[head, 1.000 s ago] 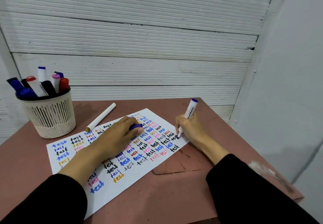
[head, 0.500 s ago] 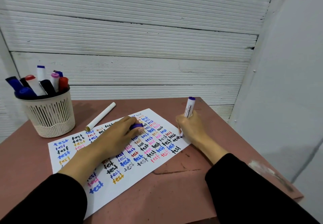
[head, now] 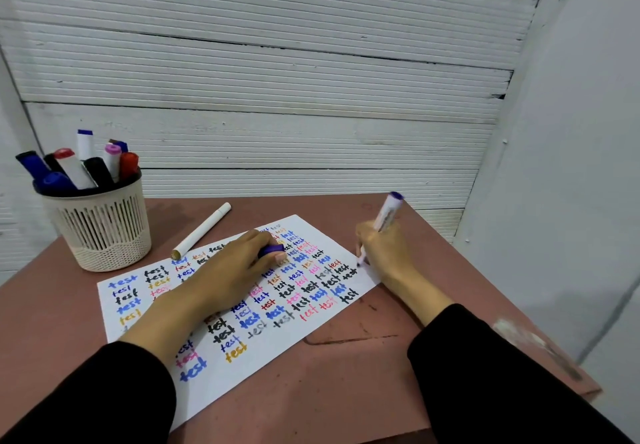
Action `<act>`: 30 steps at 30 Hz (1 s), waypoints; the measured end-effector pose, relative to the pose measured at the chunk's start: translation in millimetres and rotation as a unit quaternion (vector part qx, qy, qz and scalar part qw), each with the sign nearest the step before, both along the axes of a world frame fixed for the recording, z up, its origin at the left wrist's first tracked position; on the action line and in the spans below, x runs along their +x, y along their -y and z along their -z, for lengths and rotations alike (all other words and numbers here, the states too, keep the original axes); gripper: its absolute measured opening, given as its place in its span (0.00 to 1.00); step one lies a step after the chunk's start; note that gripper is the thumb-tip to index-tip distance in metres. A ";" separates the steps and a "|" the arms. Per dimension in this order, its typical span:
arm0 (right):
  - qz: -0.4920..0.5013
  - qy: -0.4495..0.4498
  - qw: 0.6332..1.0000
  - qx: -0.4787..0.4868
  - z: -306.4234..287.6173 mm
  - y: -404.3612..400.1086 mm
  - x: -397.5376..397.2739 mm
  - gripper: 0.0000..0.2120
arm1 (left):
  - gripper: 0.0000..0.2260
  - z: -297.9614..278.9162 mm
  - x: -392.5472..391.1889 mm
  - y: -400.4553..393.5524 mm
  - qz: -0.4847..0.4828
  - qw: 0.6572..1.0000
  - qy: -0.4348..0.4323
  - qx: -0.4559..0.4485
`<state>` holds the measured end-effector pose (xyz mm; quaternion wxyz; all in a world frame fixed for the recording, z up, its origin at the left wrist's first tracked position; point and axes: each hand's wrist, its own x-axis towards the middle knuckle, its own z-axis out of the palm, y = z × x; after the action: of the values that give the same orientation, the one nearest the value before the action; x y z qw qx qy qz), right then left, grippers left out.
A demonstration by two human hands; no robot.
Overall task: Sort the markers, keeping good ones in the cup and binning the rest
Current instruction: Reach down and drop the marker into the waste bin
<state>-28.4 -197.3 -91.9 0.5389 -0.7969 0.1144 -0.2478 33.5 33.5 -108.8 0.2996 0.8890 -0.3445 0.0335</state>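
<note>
Purple-ended marker (head: 387, 214), a slim white barrel, is gripped tilted by the right hand (head: 382, 253), tip at the right edge of the flat paper sheet (head: 221, 378). Its purple cap (head: 272, 249) is pinched in the left hand (head: 235, 267), which is rested on the sheet. More markers are stood in the ribbed plastic cup (head: 100, 232) at far left; a capped white marker (head: 202, 230) is laid between cup and sheet on the scuffed brown table (head: 346, 391).

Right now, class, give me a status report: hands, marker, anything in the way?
Right hand grips purple marker, tip on paper. Left hand holds purple cap, resting on paper. White marker lies beside cup; nothing blocking.
</note>
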 end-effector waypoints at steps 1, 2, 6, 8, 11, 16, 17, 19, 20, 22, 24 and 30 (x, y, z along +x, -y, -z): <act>-0.004 0.024 0.999 0.040 -2.4 0.4 -0.4 0.10 | 0.13 -0.3 -0.4 0.2 -0.001 1.000 0.001 0.001; -0.012 0.046 0.996 0.074 -5.2 1.4 -0.3 0.10 | 0.12 -0.7 -0.7 0.6 -0.004 1.000 0.003 0.000; -0.053 0.018 0.988 0.145 -9.9 1.3 1.1 0.14 | 0.11 -4.6 -2.8 -0.6 -0.026 0.999 0.014 -0.024; -0.052 0.005 0.988 0.148 -12.4 -0.6 -0.6 0.21 | 0.12 -7.1 -2.6 -2.4 -0.036 0.998 0.033 -0.045; -0.043 0.019 0.986 0.162 -17.2 -1.3 -3.4 0.22 | 0.16 -10.6 -3.7 -3.4 -0.046 0.995 0.052 -0.066; -0.172 0.010 0.959 0.224 -22.0 -3.6 -8.1 0.16 | 0.11 -9.2 -6.6 0.3 -0.048 0.992 0.059 -0.100; -0.219 -0.005 0.943 0.249 -23.4 -3.6 -9.4 0.18 | 0.10 -8.4 -6.0 0.2 -0.044 0.993 0.055 -0.100; -0.287 -0.032 0.920 0.266 -24.7 -3.5 -12.0 0.20 | 0.09 -6.7 -4.0 -1.1 -0.036 0.994 0.044 -0.088; -0.303 -0.039 0.917 0.256 -24.3 -2.7 -13.1 0.18 | 0.09 -5.7 -3.1 0.3 -0.032 0.995 0.039 -0.082; -0.316 -0.042 0.920 0.229 -22.8 -5.5 -12.4 0.11 | 0.06 -5.3 -2.5 -1.1 -0.027 0.996 0.034 -0.073; -0.311 -0.036 0.925 0.217 -21.0 -7.0 -10.4 0.09 | 0.05 -6.0 -3.8 -0.2 -0.017 0.997 0.036 -0.072; -0.249 -0.007 0.947 0.204 -22.3 -10.2 -10.6 0.10 | 0.09 -10.1 -7.5 -0.4 -0.013 0.996 0.029 -0.081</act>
<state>-38.9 -187.1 -69.6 0.7338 -0.6747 -0.0355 -0.0714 25.9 33.8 -98.7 0.3600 0.8648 -0.3380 0.0909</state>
